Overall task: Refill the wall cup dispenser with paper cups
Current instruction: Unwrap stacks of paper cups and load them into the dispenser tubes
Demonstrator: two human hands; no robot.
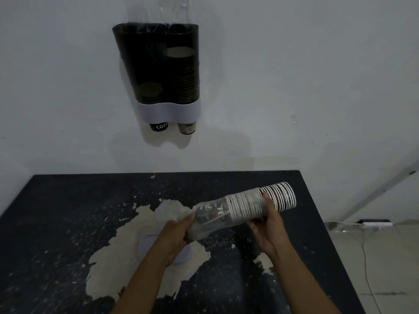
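Observation:
A dark two-tube cup dispenser with a white lower band hangs on the wall. Its right tube holds a taller stack than the left, and one cup bottom pokes out under each tube. Above the black table, I hold a sleeve of stacked paper cups lying sideways, rims to the right. A clear plastic wrapper covers its left end, and the right rims are bare. My left hand grips the wrapper end. My right hand holds the stack from below near the rims.
The black table has a large patch of peeled paint in the middle, with a white lid-like disc lying under my left forearm. A pale floor with a white cable and a power strip lies to the right.

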